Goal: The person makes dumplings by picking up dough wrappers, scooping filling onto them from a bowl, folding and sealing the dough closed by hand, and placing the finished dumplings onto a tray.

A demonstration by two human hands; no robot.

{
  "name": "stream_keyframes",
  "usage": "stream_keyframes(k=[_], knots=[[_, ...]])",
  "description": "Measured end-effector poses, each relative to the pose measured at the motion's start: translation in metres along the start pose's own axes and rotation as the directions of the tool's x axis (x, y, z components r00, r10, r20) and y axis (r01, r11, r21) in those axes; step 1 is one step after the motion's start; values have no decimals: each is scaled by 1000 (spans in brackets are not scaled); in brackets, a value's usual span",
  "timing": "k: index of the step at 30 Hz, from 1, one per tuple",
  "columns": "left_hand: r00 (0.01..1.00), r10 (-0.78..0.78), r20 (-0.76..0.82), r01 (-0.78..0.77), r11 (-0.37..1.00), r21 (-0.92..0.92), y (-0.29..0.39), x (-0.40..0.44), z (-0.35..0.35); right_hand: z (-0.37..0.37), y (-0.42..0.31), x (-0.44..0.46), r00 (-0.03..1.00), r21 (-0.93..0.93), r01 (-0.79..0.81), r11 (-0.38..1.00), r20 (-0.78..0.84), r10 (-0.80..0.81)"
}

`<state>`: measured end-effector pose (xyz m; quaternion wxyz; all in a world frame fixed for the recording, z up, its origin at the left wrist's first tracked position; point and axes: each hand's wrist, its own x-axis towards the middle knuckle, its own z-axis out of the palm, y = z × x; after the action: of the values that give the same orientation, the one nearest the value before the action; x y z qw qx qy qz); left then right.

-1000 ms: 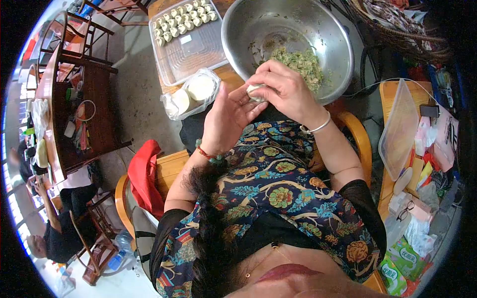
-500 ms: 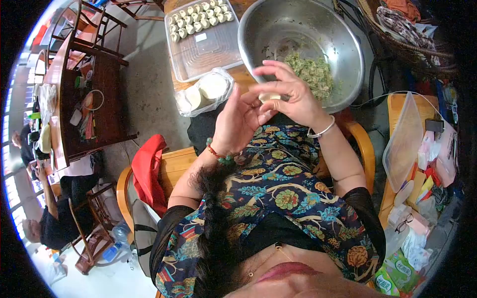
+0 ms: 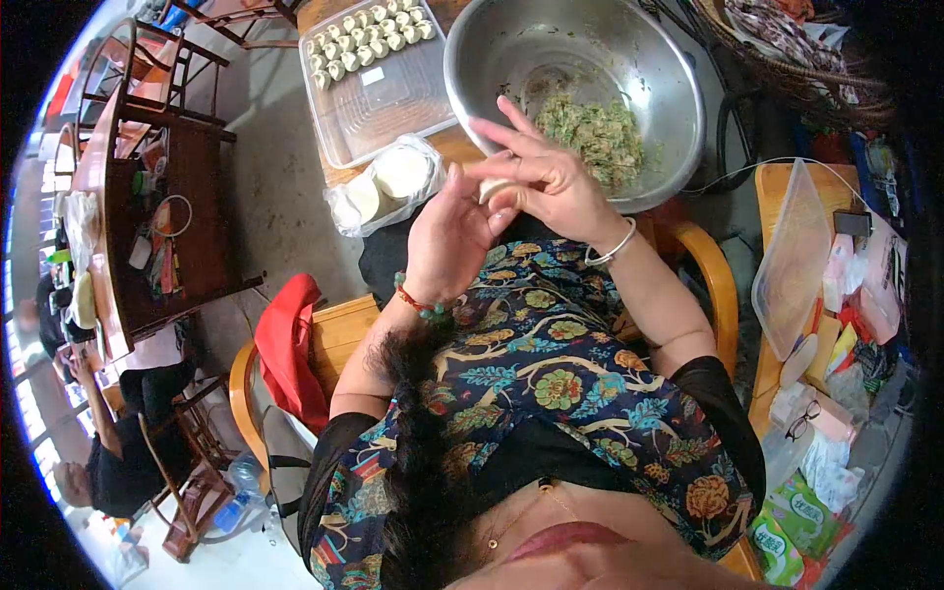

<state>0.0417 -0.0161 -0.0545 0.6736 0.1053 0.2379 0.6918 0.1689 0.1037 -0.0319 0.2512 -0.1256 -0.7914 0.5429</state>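
A small pale dumpling [image 3: 495, 187] is between my two hands, in front of the steel bowl. The thumb and fingers of my right hand [image 3: 551, 187] pinch it from the right, with the other fingers raised. My left hand [image 3: 447, 238] cups it from the left, thumb up and fingers curled around its lower side, partly hidden. Beyond my hands, the large steel bowl [image 3: 678, 79] holds a green, chopped filling [image 3: 595, 138]. Stacks of round wrappers [image 3: 401, 172] lie in a plastic bag to the left. Behind them a clear plastic tray [image 3: 379, 116] carries rows of folded dumplings [image 3: 369, 41].
A red cloth [image 3: 285, 344] hangs over the left armrest of my wooden chair [image 3: 723, 285]. Right of me, a bench [image 3: 772, 393] bears a clear lid [image 3: 792, 265], glasses and packets. At the far left, a person [image 3: 118, 442] sits by a cluttered table [image 3: 187, 216].
The view has shifted slightly, so the scene sits a little further left. My right fingers have moved a little around the dumpling, which stays between both hands.
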Motion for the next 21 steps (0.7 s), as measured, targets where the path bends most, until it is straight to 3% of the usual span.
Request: stream_keyframes(k=[2, 4, 6, 8, 10, 11, 12, 13, 14, 16, 20, 21], knots=[[997, 9, 81, -3, 997, -82, -1, 2, -13, 2, -2, 1, 997, 9, -20, 1000, -71, 20], [987, 24, 159, 3, 987, -163, 1, 2, -4, 0, 5, 1, 994, -51, 96, 994, -49, -99], [993, 75, -89, -74, 997, 21, 2, 0, 22, 0, 14, -1, 996, 31, 83, 996, -35, -82], [992, 76, -99, -73, 997, 33, 2, 0, 23, -2, 18, 0, 997, 107, 72, 992, -21, -70], [991, 75, -108, -71, 997, 43, 2, 2, 17, -4, 18, 1, 983, -192, 180, 965, 12, -181], [997, 76, -17, -75, 997, 21, 1, 4, 3, -1, 15, -1, 983, -192, 180, 965, 13, -181], [994, 78, 73, -78, 997, -2, 3, 5, 1, 6, 6, -3, 996, 90, 48, 995, -83, -40], [994, 81, 71, -81, 997, -3, 3, 4, 0, 10, 1, -4, 983, 374, -65, 925, -134, 123], [994, 94, 50, -95, 995, 13, 4, 4, 1, 10, 0, -4, 984, 375, -67, 925, -130, 123], [993, 110, 29, -111, 993, 29, 4, 3, 2, 10, 0, -5, 985, 175, -47, 983, -156, 74], [988, 154, 21, -155, 987, 32, -3, 2, 4, 16, 3, -8, 982, 142, 38, 989, -190, -11], [982, 185, 27, -186, 982, 32, -4, 2, 5, 18, 4, -7, 973, 62, 71, 996, -225, -55]])
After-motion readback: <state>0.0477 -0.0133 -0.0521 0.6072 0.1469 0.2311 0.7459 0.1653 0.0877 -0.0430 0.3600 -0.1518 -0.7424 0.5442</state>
